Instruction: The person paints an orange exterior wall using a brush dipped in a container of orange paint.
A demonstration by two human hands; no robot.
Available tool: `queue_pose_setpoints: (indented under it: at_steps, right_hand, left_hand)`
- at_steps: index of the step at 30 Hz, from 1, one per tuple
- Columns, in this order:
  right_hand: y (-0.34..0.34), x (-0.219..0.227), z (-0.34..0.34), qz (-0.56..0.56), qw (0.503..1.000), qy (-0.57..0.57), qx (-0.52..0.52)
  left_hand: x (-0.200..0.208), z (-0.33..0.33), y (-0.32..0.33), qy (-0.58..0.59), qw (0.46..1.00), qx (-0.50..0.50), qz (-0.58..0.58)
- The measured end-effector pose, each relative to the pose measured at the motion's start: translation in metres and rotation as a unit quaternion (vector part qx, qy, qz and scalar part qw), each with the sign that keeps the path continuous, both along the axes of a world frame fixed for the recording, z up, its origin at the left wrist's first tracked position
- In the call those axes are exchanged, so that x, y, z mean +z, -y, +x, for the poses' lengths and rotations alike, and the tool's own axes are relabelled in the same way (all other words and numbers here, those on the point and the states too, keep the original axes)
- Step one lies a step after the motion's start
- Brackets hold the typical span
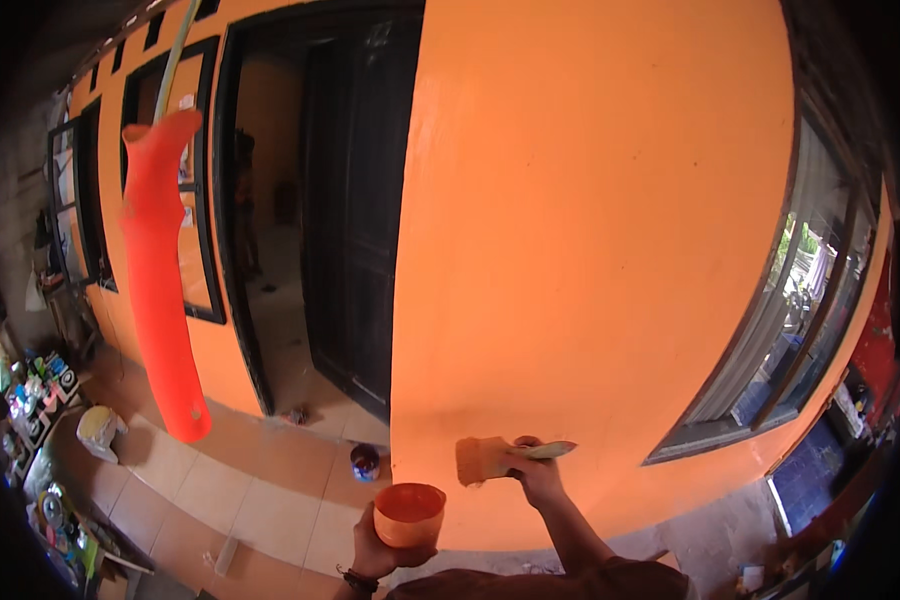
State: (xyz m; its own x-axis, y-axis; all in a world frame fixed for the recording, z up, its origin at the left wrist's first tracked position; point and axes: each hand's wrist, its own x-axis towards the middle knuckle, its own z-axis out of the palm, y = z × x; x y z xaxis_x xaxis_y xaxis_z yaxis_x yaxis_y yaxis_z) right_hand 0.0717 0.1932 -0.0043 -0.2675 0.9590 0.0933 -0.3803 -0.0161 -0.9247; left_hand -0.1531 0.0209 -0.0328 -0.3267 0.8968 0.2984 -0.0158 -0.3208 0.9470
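Note:
My left hand (372,549) is wrapped round an orange bowl (411,533) with orange liquid in it, which looks like paint. My right hand (539,478) grips a wide paintbrush (483,460) by its handle, and the bristles point left, coated in orange. The brush is held up in front of the orange wall (590,250), above and to the right of the bowl. From this view I cannot tell whether the bristles touch the wall.
A long red handle-like piece (160,270) hangs at the left on a thin pole. Behind it is a doorway with a dark door (355,220). A window (780,330) is at the right. A dark blue round object (365,461) stands on the tiled floor (270,515).

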Motion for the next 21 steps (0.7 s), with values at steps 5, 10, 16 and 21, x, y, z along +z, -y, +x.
queue_pose_setpoints:
  at_steps: [5, 10, 16, 21]
  right_hand:
    - [0.015, 0.055, 0.014, 0.026, 0.990, -0.140, -0.001]
    - [0.028, 0.069, 0.018, 0.055, 0.987, -0.141, 0.062]
    - [0.032, 0.068, 0.043, 0.138, 0.986, -0.066, 0.066]
    - [0.042, 0.079, 0.086, 0.155, 0.981, 0.020, 0.112]
  left_hand:
    - [0.005, 0.018, -0.015, -0.004, 0.997, -0.074, 0.014]
    - [0.016, 0.041, -0.023, -0.046, 0.995, -0.092, -0.006]
    - [0.016, 0.074, -0.031, -0.026, 0.992, -0.121, 0.013]
    - [0.012, 0.099, -0.029, -0.148, 0.987, -0.036, 0.043]
